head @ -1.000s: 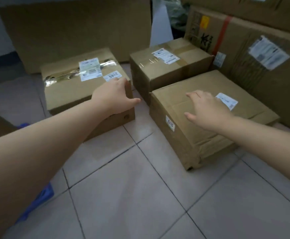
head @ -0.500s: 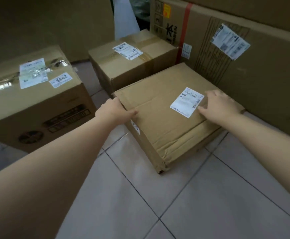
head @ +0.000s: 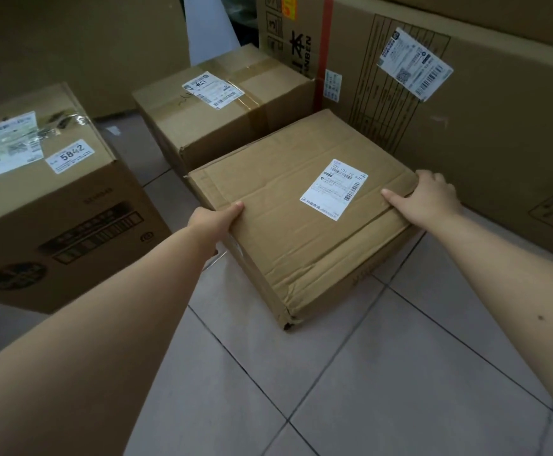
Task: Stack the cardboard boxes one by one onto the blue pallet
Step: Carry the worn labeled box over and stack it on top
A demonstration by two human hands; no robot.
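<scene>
**Cardboard box gripped, not yet lifted**

Flat box [head: 301, 218] sits on the tiled floor [head: 383, 373], near its right stack. Left hand [head: 214, 222] clasps the left edge; right hand [head: 428, 200] clasps the right edge. Blue pallet out of view. Three other boxes visible, none seen stacked; most work remains.

The floor [head: 400, 373] is laid with pale, glossy square tiles, their dark grout lines running diagonally across the view. At the back left a big flat cardboard sheet [head: 81, 44] stands upright, its lower edge meeting the tiles. Just right of it a white panel [head: 211, 28] rises out of the top of the view (whether board or plastic cannot be told). Something dark and crumpled [head: 235, 8] shows just beside the panel, too dim to identify. A small pale scrap [head: 113, 130] lies on the floor near the sheet's foot.
</scene>
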